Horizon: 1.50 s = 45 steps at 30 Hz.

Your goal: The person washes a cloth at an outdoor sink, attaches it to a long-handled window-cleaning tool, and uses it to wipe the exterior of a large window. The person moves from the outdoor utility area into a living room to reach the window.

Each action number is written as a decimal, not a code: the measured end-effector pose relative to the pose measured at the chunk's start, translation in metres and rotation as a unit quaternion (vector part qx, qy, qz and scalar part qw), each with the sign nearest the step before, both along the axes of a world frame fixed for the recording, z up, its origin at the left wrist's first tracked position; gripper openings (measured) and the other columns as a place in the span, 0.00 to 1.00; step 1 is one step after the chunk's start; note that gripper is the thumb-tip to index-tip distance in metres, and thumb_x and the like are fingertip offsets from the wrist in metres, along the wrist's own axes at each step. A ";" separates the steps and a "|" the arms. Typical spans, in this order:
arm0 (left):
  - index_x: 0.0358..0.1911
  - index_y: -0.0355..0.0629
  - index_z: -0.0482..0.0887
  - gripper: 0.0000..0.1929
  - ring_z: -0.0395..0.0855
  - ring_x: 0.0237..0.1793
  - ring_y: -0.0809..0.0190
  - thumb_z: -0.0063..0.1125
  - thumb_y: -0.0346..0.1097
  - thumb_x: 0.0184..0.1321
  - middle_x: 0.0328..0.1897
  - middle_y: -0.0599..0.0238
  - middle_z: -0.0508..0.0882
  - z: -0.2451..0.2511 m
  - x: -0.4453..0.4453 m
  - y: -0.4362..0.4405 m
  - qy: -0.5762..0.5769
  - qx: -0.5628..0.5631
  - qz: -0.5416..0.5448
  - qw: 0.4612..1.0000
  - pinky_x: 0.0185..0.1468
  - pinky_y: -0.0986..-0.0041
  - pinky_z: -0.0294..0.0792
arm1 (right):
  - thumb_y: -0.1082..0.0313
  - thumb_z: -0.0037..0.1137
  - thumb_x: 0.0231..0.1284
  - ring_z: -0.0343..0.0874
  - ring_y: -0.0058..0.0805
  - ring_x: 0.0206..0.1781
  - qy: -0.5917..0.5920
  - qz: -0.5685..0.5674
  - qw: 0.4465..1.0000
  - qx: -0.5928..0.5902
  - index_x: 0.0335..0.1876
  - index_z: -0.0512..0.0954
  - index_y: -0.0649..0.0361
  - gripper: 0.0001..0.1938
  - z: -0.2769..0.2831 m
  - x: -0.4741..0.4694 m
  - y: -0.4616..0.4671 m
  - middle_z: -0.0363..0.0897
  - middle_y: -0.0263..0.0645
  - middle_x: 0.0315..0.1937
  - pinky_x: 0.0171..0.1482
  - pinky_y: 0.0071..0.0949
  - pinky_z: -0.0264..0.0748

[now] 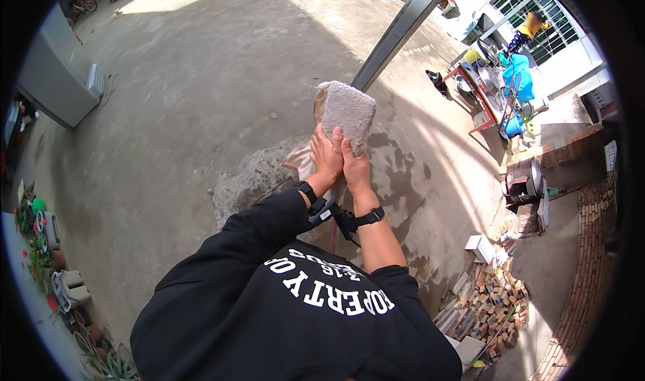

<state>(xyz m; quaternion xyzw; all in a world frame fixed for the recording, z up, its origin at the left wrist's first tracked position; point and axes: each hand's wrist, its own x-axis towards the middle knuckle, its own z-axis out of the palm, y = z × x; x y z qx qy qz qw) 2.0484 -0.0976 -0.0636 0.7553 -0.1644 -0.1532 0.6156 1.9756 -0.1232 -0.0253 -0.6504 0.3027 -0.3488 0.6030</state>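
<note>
A folded pale terry towel (pixel 347 110) with a tan edge on its left side is held out in front of me. My left hand (pixel 326 155) grips its lower left part, thumb and fingertips showing on the near face. Beside it, touching, my right hand (pixel 357 170) holds the lower right corner with the thumb pointing up. A loose pinkish end of cloth (pixel 301 160) hangs below and left of my left hand. Fingers behind the towel are hidden. Both wrists wear black straps with small devices.
Just beyond the towel a metal post (pixel 403 33) rises. A rough stone block (pixel 247 179) lies below my forearms. A refrigerator (pixel 60 74), potted plants (pixel 40 255), a cluttered red table (pixel 476 86), a wood pile (pixel 496 300) and another person (pixel 526 31) stand around.
</note>
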 end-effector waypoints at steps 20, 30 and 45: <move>0.43 0.39 0.70 0.29 0.75 0.47 0.31 0.26 0.61 0.71 0.43 0.35 0.80 0.001 0.016 -0.008 -0.023 -0.074 -0.089 0.993 0.50 0.49 0.65 | 0.56 0.55 0.67 0.75 0.22 0.46 -0.010 -0.050 0.998 -0.029 0.50 0.77 0.69 0.20 -0.004 -0.008 -0.001 0.80 0.36 0.45 0.51 0.25 0.70; 0.68 0.45 0.63 0.38 0.65 0.68 0.49 0.28 0.69 0.67 0.66 0.52 0.71 -0.096 -0.008 0.018 0.439 -0.114 -0.087 0.887 0.69 0.56 0.54 | 0.52 0.55 0.66 0.76 0.24 0.42 0.028 -0.141 0.985 -0.099 0.47 0.78 0.68 0.21 0.001 0.004 0.002 0.82 0.38 0.40 0.47 0.26 0.72; 0.53 0.28 0.75 0.31 0.71 0.61 0.37 0.25 0.51 0.68 0.57 0.36 0.76 -0.106 -0.005 -0.001 0.288 0.029 -0.028 0.957 0.61 0.58 0.63 | 0.54 0.52 0.69 0.71 0.20 0.42 -0.009 -0.138 0.984 -0.108 0.44 0.77 0.66 0.18 0.006 0.009 0.003 0.78 0.30 0.38 0.47 0.24 0.68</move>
